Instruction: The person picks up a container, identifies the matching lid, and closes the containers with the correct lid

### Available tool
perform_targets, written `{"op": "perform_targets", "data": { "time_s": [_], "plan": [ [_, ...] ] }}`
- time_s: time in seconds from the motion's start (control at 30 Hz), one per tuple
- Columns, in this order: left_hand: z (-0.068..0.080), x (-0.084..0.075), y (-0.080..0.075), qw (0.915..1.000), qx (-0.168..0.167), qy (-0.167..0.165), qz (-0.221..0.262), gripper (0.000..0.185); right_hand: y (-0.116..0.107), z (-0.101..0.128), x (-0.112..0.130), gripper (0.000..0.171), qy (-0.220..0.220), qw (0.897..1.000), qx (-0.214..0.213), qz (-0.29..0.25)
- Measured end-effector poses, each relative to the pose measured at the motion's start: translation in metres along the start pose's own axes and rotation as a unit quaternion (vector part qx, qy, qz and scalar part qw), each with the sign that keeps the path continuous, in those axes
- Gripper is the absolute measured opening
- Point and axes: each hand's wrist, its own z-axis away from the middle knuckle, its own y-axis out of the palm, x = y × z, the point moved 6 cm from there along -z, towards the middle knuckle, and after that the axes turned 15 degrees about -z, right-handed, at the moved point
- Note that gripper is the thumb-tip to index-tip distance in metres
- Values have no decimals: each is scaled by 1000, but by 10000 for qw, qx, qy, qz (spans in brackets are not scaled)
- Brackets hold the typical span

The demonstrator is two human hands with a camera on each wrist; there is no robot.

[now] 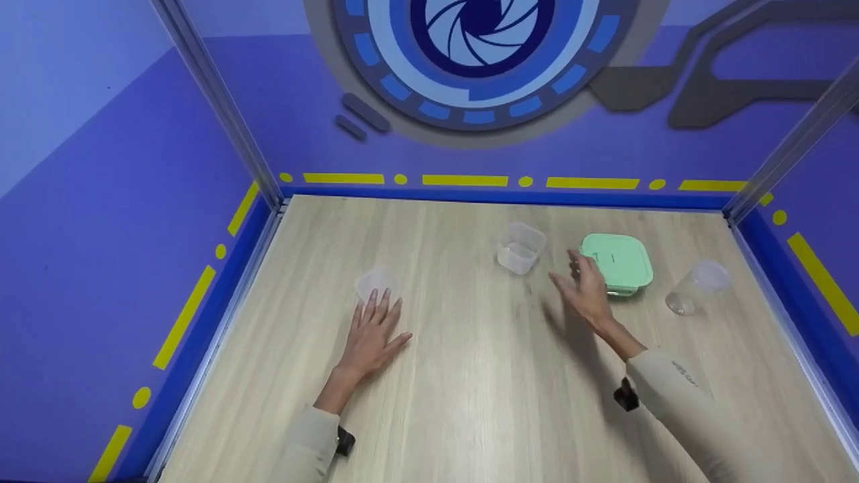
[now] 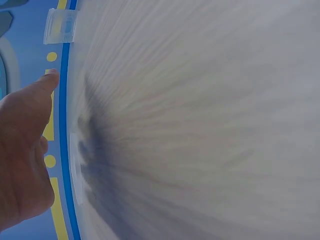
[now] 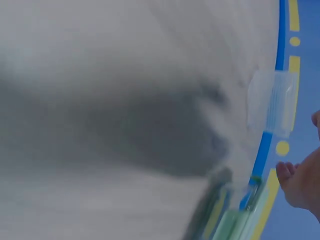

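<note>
A translucent square lid lies flat at the left of the table. My left hand is over its near edge with fingers spread; whether the fingertips touch it I cannot tell. The lid shows edge-on in the left wrist view. Towards the back stands a clear square plastic container without a lid. My right hand hovers between this container and a glass food box with a mint-green lid, its fingers loosely bent and holding nothing. In the right wrist view the clear container is beyond the hand.
A clear cylindrical jar with a whitish end lies or leans at the right of the wooden table. Blue printed panels close off the back and both sides, with metal posts at the corners.
</note>
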Motion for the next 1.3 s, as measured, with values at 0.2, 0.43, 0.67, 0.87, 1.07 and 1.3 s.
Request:
{"op": "perform_targets", "data": {
  "time_s": [0.2,0.43,0.67,0.87,1.07,1.3],
  "plan": [
    [5,0,0,9997,233,-89,-28,71,41,-4,-20,105,1817,9804,456,-612],
    [8,-2,0,9996,222,-149,33,71,58,-10,-43,118,2182,9712,-48,-957],
    [13,2,-1,9995,220,-188,110,71,68,-23,-53,118,2194,9693,13,-1113],
    [15,9,-4,9996,98,-234,145,70,76,-40,-51,115,2193,9715,-65,-902],
    [19,12,-6,9992,101,-308,212,71,79,-50,-52,118,2284,9684,114,-992],
    [20,14,-4,9993,98,-342,131,72,78,-58,-57,110,2301,9652,206,-1227]
  ]
}}
